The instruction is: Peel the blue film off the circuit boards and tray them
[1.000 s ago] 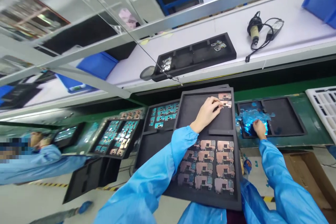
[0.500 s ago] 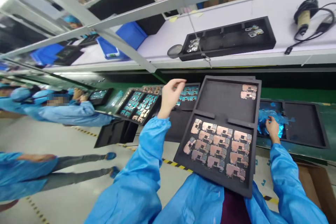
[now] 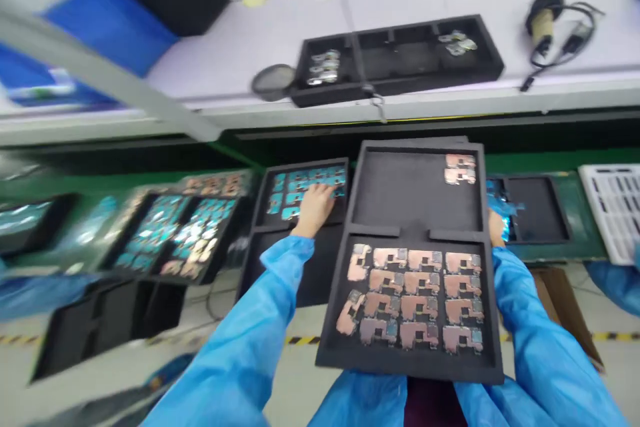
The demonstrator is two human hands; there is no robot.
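My left hand (image 3: 316, 208) reaches over a black tray of circuit boards covered with blue film (image 3: 300, 181). Its fingers are bent together at the boards; what lies between them is hidden. On the far side of the central tray, my right hand (image 3: 496, 228) is beside crumpled blue film (image 3: 504, 208) in another black tray (image 3: 537, 210). That hand's fingers are mostly hidden. Between my arms, close to my lap, a tilted black foam tray (image 3: 400, 193) bears rows of copper-coloured circuit boards (image 3: 421, 283), with a small group of the same boards (image 3: 460, 169) in its far compartment.
At left stands a tray of blue-filmed and bare boards (image 3: 173, 237). A long black tray with metal parts (image 3: 395, 57), a round dish (image 3: 273, 82) and a corded tool (image 3: 543, 30) sit on the white shelf. A white slotted rack (image 3: 613, 210) is at right.
My left hand has come down from the air onto the blue-filmed boards. My right hand has shifted towards the central tray's edge and is now partly hidden. The view has turned rightward.
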